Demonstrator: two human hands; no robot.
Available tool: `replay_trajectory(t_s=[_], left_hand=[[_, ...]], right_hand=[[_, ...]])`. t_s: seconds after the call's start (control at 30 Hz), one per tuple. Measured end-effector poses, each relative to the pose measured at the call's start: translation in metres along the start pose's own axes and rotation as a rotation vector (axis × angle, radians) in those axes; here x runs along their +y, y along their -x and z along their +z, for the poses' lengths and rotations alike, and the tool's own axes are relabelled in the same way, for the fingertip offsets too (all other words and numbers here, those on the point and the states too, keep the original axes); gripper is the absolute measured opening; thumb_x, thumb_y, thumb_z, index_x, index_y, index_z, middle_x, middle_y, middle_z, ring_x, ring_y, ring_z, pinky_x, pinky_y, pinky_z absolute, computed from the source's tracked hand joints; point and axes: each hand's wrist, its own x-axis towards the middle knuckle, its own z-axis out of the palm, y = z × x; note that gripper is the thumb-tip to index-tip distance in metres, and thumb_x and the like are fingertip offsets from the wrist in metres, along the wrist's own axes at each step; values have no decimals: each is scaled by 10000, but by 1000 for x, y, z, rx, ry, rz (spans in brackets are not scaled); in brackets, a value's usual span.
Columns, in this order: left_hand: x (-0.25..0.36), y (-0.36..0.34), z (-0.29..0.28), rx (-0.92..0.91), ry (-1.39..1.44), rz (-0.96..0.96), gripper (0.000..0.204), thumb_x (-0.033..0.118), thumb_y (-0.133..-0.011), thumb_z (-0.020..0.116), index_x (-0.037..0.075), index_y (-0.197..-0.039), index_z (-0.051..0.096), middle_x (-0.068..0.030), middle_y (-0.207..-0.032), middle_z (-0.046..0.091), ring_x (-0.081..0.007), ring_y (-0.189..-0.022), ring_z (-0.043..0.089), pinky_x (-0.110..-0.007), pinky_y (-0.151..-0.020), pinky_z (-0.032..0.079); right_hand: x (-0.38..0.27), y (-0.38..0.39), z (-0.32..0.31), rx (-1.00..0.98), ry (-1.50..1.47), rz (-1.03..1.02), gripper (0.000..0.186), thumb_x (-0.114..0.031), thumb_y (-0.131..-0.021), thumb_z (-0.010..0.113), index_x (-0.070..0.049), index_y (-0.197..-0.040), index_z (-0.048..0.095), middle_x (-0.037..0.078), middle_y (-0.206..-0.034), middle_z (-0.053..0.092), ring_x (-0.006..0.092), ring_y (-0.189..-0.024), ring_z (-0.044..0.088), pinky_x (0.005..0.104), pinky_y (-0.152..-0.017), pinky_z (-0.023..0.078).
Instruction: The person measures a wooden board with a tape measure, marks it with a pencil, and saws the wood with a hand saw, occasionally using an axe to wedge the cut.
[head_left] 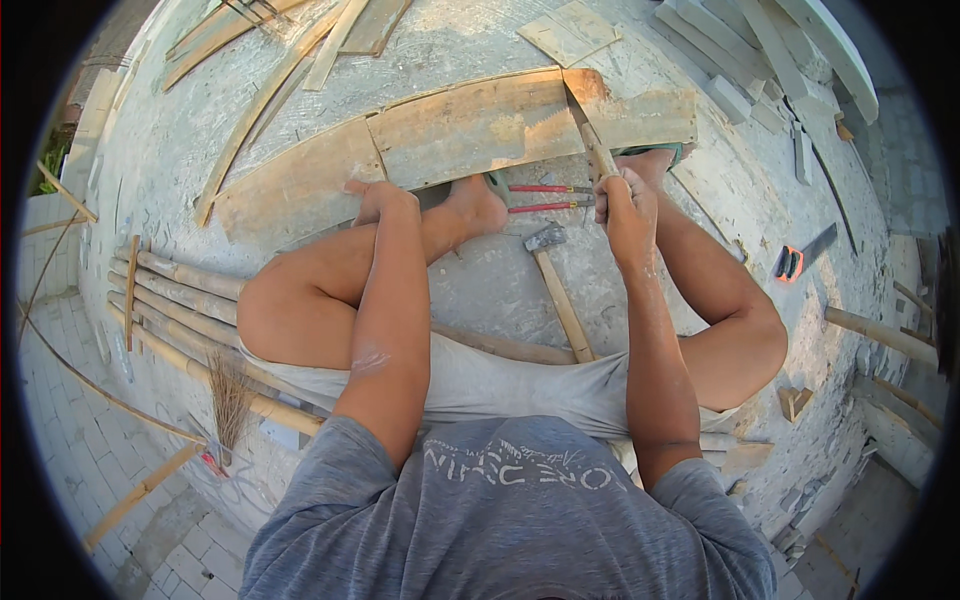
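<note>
My right hand [628, 205] is wrapped round the wooden handle of a tool with a narrow dark blade [574, 100]. The blade reaches across the far edge of the long plywood strip [470, 125], near a sunlit end piece [642, 118]. My left hand [382, 200] rests at the strip's near edge, fingers apart and partly hidden. Between my feet lie red-handled pincers [548, 188], their jaws hidden under the strip or a foot. Closer to me, a hammer [546, 238] with a wooden handle lies on the concrete.
To the right is a handsaw [790, 262] with an orange and black grip. Bamboo poles [185, 300] and a twig broom [228, 400] lie at left. Long curved boards [260, 115] are at far left, a square board [568, 33] beyond, and pale blocks [728, 98] at far right.
</note>
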Motion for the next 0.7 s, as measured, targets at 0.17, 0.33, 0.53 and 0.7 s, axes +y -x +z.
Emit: replay_trajectory(t_s=[0.17,0.33,0.53,0.7], left_hand=[[12,14,3,50,-232,230,859,248,-940,615,14,-1632,163,-209,-1509,509,-379,-1422,454,-502,-1175,352],[19,61,2,-332,-197,1484,802,282,-896,730,-27,-1548,380,-249,-1503,484,-388,-1441,417,-455,-1204,321],[14,151,103,-1248,-544,1600,720,440,-911,733,58,-1483,521,-212,-1468,568,-362,-1361,538,-448,-1134,429],[-2,164,162,-1334,-858,1588,691,569,-942,644,96,-1442,583,-168,-1458,592,-358,-1351,551,-438,-1141,423]], right_hand=[[32,4,-10,-20,2,-35,280,-253,-922,609,0,-804,621,27,-650,573,88,-599,499,277,-553,397],[37,13,-3,24,362,-177,398,-357,-934,736,16,-850,625,101,-688,594,152,-673,568,349,-627,467],[49,33,-8,47,325,-64,402,-359,-955,740,7,-837,622,137,-680,601,166,-652,546,371,-624,472],[-7,69,-19,134,427,-8,400,-331,-942,764,-8,-783,591,109,-614,562,136,-570,486,356,-548,445]])
